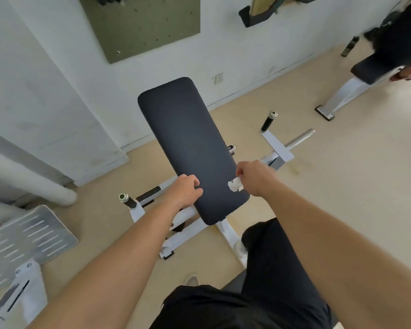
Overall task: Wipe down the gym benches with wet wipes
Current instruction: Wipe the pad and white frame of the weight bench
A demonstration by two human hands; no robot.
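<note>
Beige floor and a scuffed white wall with a green pegboard hung on it, pretty standard small gym corner. Main thing here is the bench pad, black and long, running from near centre off toward the far wall, sitting on a white frame. My left hand is at the near left edge of the pad with the fingers curled up against it, and honestly I can't tell if it's really gripping the edge or just resting there. Right hand is over the near right side of the pad, fingers closed around a scrunched-up white wipe, and the wipe looks like it's down on the pad surface close to the right edge. Black-gripped handles stick up on either side, one on the right and one near left. Slotted metal plate sits at the near left. Second bench is far right, with someone in dark clothes partly in view beside it.
</note>
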